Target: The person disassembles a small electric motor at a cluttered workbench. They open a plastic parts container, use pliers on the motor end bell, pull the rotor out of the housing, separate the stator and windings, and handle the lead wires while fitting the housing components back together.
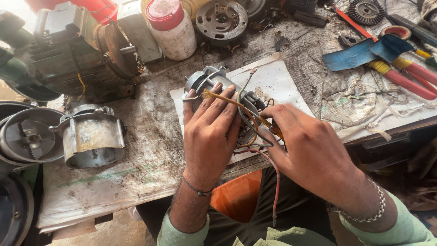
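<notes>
A small grey electric motor (205, 81) lies on a sheet of white paper (273, 77) at the bench's front edge. My left hand (210, 132) rests over the motor's body and holds it down. My right hand (309, 150) pinches the motor's wires (248, 119) beside it, fingers closed around an orange-tipped bit near the winding. A yellowish sleeved lead (218, 97) runs across my left fingers. A red wire (275, 182) hangs off the bench toward my lap.
A large motor (77, 50) and a metal housing (93, 134) sit left. A white jar with a red lid (173, 27), a round end plate (221, 19) and red-handled pliers (405, 77) lie at the back. An orange object (236, 196) is under the bench.
</notes>
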A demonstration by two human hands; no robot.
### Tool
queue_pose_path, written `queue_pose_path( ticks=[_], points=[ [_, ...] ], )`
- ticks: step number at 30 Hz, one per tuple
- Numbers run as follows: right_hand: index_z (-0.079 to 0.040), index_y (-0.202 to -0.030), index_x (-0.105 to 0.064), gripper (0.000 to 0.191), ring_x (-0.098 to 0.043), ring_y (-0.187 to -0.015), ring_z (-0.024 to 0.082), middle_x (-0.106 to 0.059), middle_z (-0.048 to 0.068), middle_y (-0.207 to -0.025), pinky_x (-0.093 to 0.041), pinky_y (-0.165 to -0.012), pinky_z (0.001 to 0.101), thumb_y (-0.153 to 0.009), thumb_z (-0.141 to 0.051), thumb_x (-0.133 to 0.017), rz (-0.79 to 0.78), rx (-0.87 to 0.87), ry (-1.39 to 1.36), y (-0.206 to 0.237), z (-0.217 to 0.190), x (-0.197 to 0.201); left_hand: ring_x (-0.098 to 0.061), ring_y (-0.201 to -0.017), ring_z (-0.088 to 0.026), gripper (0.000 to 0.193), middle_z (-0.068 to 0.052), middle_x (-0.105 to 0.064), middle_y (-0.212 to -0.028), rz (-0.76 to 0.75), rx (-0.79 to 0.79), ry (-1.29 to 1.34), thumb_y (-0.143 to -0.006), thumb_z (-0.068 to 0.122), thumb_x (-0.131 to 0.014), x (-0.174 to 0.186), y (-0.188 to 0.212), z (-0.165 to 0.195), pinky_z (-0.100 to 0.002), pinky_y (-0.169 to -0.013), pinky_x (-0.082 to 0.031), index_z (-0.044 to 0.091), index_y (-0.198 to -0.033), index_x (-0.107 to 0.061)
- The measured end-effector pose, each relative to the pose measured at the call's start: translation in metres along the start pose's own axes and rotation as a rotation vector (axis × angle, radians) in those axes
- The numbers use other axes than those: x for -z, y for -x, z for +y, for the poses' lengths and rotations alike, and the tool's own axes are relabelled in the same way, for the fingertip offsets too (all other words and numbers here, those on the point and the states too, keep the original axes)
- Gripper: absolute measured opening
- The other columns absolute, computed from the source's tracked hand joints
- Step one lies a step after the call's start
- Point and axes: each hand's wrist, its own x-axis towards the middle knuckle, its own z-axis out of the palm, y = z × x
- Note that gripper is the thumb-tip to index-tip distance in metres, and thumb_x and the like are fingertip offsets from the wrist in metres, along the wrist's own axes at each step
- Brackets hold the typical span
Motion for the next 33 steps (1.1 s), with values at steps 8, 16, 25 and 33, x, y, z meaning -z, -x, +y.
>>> queue_pose_path(
  ticks=[8, 16, 25, 33],
  points=[
    [-0.006, -0.116, -0.063, 0.033, -0.07, -0.076, 0.031, -0.074, 0.011, -0.086, -0.05, -0.066, 0.0469, -0.084, -0.008, -0.074, 0.144, 0.178, 0.197, 0.011, 0.006, -0.009, -0.061, -0.135, -0.026, 0.03, -0.007, -0.07, -0.136, 0.008, -0.003, -0.003, -0.093, 0.012, -0.075, -0.001, 0.002, -0.001, -0.055, -0.117, -0.036, 0.006, -0.122, -0.073],
    [-0.004, -0.117, -0.061, 0.039, -0.069, -0.075, 0.032, -0.069, 0.012, -0.087, -0.054, -0.062, 0.0429, -0.082, -0.01, -0.075, 0.036, -0.011, 0.0, 0.007, 0.01, -0.015, -0.054, -0.14, -0.036, 0.033, -0.01, -0.065, -0.14, 0.036, 0.036, -0.034, -0.091, 0.018, -0.079, -0.002, 0.0, 0.0, -0.061, -0.123, -0.026, 0.008, -0.122, -0.073],
    [-0.006, -0.116, -0.068, 0.033, -0.07, -0.074, 0.03, -0.075, 0.012, -0.088, -0.052, -0.065, 0.0456, -0.084, -0.003, -0.073, 0.156, 0.132, 0.177, 0.011, 0.009, -0.011, -0.048, -0.139, -0.05, 0.049, -0.024, -0.051, -0.152, 0.007, 0.154, 0.075, -0.089, 0.02, -0.081, 0.004, 0.001, -0.003, -0.055, -0.117, -0.041, 0.009, -0.135, -0.068],
    [-0.003, -0.112, -0.063, 0.032, -0.069, -0.076, 0.033, -0.068, 0.015, -0.088, -0.054, -0.067, 0.0409, -0.084, -0.011, -0.076, 0.179, 0.102, -0.017, 0.011, 0.014, -0.018, -0.052, -0.136, -0.046, 0.047, -0.02, -0.059, -0.148, 0.018, 0.119, 0.058, -0.089, 0.018, -0.079, 0.005, -0.001, -0.001, -0.056, -0.121, -0.036, 0.006, -0.133, -0.068]
  ],
)
